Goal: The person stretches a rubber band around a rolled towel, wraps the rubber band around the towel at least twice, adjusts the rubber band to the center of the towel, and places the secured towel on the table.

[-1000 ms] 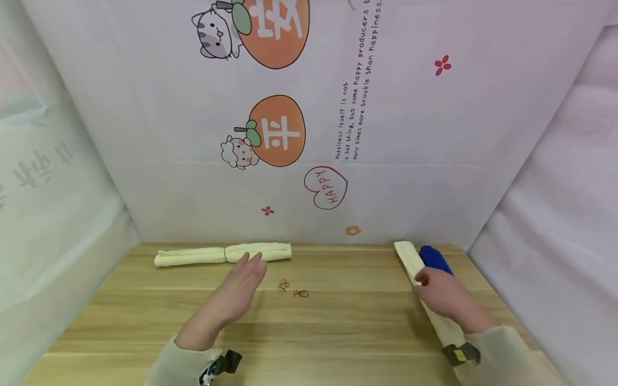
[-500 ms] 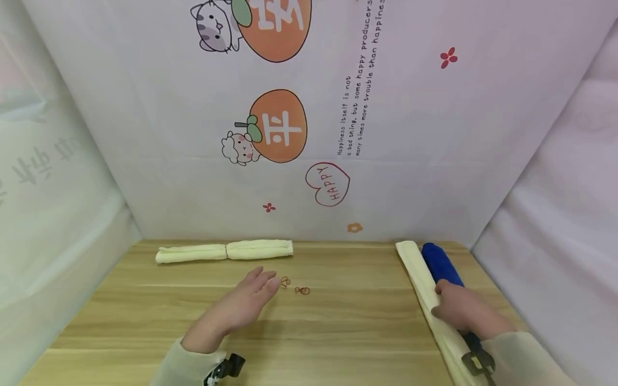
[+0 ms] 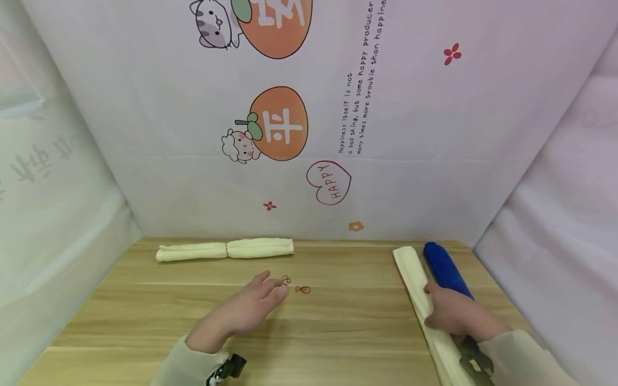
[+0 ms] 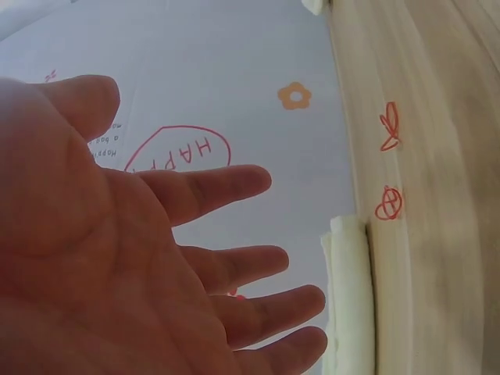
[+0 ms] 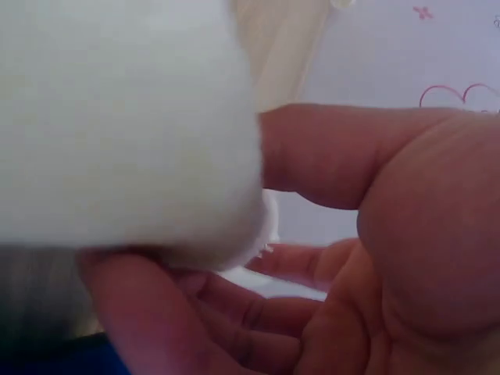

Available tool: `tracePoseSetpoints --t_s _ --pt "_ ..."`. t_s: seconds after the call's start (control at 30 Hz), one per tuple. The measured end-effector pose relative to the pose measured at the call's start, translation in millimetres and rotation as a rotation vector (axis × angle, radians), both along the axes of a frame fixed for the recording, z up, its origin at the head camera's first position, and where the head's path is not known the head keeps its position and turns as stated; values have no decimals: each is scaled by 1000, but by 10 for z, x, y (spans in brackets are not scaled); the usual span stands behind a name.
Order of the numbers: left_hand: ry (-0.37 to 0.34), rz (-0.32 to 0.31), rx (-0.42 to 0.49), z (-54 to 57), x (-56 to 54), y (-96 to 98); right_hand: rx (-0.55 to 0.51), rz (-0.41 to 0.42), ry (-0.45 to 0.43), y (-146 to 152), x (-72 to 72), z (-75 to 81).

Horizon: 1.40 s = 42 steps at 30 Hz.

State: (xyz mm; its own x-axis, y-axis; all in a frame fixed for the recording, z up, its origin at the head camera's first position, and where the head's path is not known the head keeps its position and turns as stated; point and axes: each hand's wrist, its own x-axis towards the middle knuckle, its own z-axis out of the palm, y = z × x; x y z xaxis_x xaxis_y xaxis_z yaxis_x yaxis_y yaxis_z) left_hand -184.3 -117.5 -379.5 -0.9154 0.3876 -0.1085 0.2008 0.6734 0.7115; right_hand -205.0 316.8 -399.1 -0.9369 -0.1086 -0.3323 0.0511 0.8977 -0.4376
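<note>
On the right, a long pale yellow rolled towel runs front to back. My right hand grips its right edge, thumb on one side and fingers curled beneath. In the right wrist view the towel fills the upper left, pinched between thumb and index finger. My left hand hovers over the middle of the table, its fingers extended and spread in the left wrist view. Just beyond its fingertips lie two thin red rubber bands, a left one and a right one, both twisted into loops.
A second pale yellow rolled towel, bound at its middle, lies along the back left edge. A blue rolled towel lies right of the gripped one. White printed cloth walls enclose the wooden table at back and sides.
My right hand has slid nearer along the pale towel, and the towel's far end has shifted slightly away from the blue roll. My left hand has moved right, from the bound towel toward the rubber bands.
</note>
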Motion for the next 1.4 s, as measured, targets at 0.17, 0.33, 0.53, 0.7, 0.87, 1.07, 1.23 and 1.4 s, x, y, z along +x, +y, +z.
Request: tracePoseSetpoints --t_s 0.17,0.33,0.53,0.7,0.87,1.07,1.23,1.4 --pt "-10 -17 -2 -12 12 8 15 38 24 -16 -7 54" --pt "-14 -27 -1 1 33 28 0 21 36 -59 -138 74" --pt "7 -27 -10 2 33 83 -28 59 80 -100 -375 -18" --pt "38 -15 -20 -31 37 138 -61 47 96 -131 -512 -89" --pt "50 -12 -7 -45 56 211 -40 77 180 -169 -601 -78" --pt "59 -56 19 -63 49 300 -24 88 223 -290 -598 26" --pt "-32 -83 207 -61 2 426 -179 59 224 -486 -496 194" --pt "-90 -26 492 -9 -41 652 -585 18 142 -768 -257 404"
